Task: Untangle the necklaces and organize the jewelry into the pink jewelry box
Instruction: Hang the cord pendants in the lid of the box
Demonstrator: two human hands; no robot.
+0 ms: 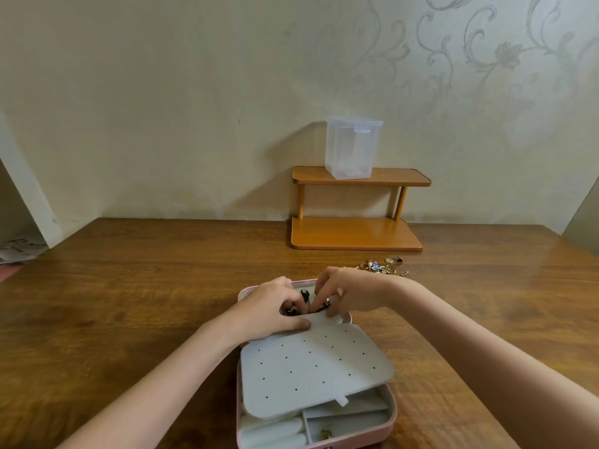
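The pink jewelry box [387,427] lies open on the wooden desk [129,286], just in front of the person, its far half tucked under both hands. A grey panel [311,367] dotted with small holes lies tilted across the middle of the box, covering most of the near tray; below its lower edge the white compartments show, and one of them holds a small gold piece [327,433].

Both hands meet over the far half of the box, beyond the panel's upper edge. The left hand [272,311] has its thumb pressed on the panel's top corner and its fingers curled round something dark. The right hand [348,291] comes in from the other side, fingers bent downward, pinching at the same dark tangle of necklaces [316,304], which lies between the two grips, close over the box. Whether the tangle rests in the box or hangs just above it cannot be told.

Well behind the right wrist a little heap of loose jewelry [382,266] lies on the desk. Farther back an orange two-tier shelf [356,233] stands against the wall with a clear plastic container [351,149] on its top tier.
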